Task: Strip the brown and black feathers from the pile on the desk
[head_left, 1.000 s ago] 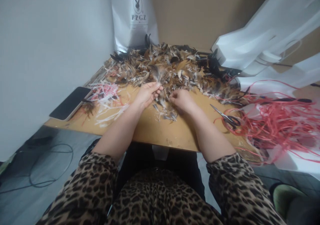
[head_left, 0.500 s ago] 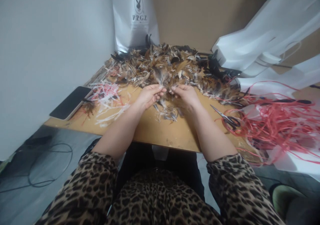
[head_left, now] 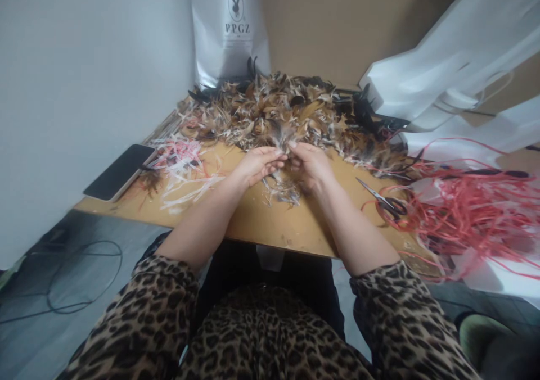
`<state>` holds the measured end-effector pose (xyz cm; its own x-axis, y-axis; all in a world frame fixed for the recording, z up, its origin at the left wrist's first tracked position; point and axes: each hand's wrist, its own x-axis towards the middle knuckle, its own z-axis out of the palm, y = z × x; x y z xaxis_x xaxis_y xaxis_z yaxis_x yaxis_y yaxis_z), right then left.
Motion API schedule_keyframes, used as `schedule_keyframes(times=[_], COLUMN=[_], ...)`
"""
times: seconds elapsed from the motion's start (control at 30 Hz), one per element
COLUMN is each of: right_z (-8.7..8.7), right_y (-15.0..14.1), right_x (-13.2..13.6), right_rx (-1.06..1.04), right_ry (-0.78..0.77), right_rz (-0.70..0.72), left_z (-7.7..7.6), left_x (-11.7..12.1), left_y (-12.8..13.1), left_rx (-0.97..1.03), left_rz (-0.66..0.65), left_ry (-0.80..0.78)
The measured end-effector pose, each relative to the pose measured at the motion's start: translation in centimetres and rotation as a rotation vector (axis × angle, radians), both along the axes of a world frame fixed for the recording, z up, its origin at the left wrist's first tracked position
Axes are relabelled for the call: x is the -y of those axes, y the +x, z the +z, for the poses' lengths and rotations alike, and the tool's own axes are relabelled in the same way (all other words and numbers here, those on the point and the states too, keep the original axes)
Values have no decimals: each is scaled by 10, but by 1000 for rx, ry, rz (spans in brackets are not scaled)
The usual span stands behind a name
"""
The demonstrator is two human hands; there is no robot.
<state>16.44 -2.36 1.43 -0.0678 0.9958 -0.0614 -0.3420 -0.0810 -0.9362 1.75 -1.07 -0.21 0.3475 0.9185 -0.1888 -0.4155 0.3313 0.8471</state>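
Fluffy grey-brown feathers [head_left: 282, 134] stand up from between my fingertips, over the wooden tabletop [head_left: 253, 217]. My left hand [head_left: 262, 163] pinches them near their base. My right hand [head_left: 310, 163] is closed too, its thumb and forefinger pinched at the feathers' right side, close against the left fingertips. Below my hands lies a small heap of loose feather fluff [head_left: 283, 191]. Just beyond them spreads a large pile of brown and black feathers [head_left: 270, 102].
Scissors [head_left: 386, 200] lie right of my hands, beside tangled red ribbon [head_left: 476, 211]. To the left are a phone [head_left: 120, 172] and pink and white strips [head_left: 179, 155]. A silver-white bag [head_left: 232, 37] stands behind the pile; white sheeting [head_left: 426, 65] hangs at right.
My right hand has moved slightly left, up against the left fingertips, closing the gap between them. The feathers have shifted a little to the right.
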Motion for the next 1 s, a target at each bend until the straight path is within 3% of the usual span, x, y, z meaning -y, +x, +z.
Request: schedule_keyframes(times=[0.17,0.33,0.57,0.83,1.0], right_z=[-4,-6,-11,-6,-7], right_y=[-7,-13,-16,-7,-11], right_x=[0,3,1,-1,-1], right_rx=[2,55,190,92,99], right_ry=[7,21,155,13,113], right_rz=[-11,-113,-228,-38,-116], left_z=[0,1,-2,5,4], left_x=[0,1,-1,3,3], left_y=[1,2,2,2,3], left_rx=[4,5,-21,-109,-138], left_rz=[-8,2,8,2,8], left_ry=[2,5,46,157,185])
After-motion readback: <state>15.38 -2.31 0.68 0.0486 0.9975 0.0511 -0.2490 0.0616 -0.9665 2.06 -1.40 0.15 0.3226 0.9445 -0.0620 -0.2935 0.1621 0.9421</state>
